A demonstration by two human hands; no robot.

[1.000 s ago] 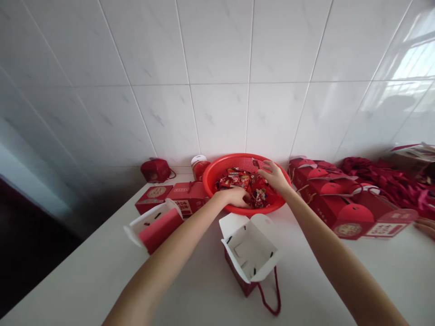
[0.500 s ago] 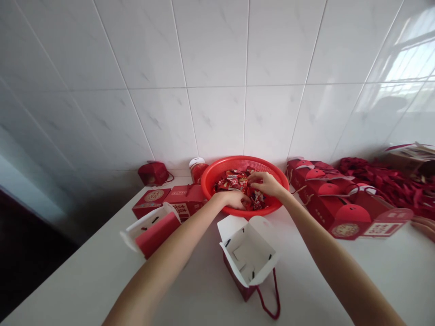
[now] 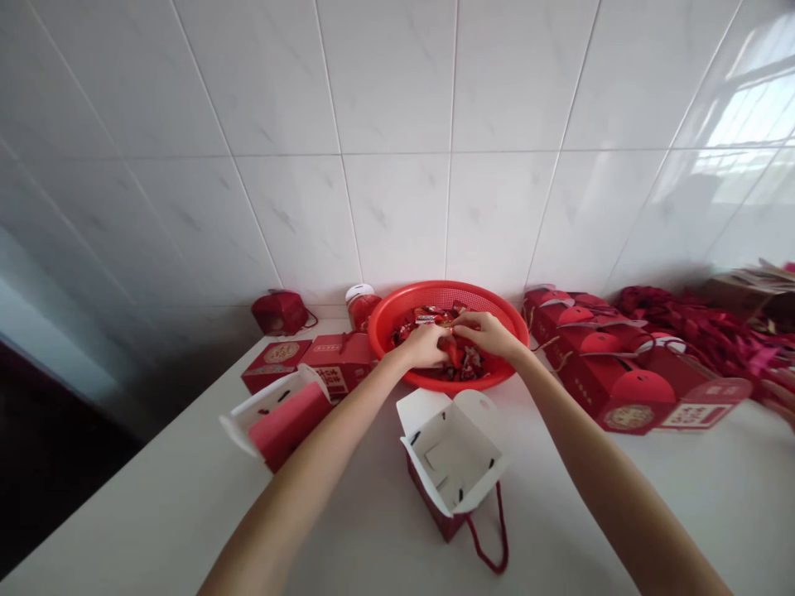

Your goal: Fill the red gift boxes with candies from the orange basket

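A red plastic basket [image 3: 509, 364] with red-wrapped candies [image 3: 470, 362] in it stands against the wall. Over the candies, my left hand [image 3: 428, 345] has its fingers curled round something red that I cannot fully make out. My right hand [image 3: 485, 333] meets it from the right, thumb and fingers pinched close to the left fingertips; what they pinch is too small to name. In front of the basket, an open box [image 3: 456, 463], white inside and red outside, stands with its flaps spread and a dark red cord handle hanging at its right.
Another open box [image 3: 291, 422] lies tilted at the left, near closed red boxes [image 3: 279, 364]. A row of red boxes [image 3: 627, 389] stands at the right, with dark red ribbons [image 3: 701, 331] behind. Another person's hand [image 3: 779, 393] shows at the right edge.
My left hand has risen from the candies towards my right hand, and their fingertips have come together. The other person's hand at the right edge has moved up.
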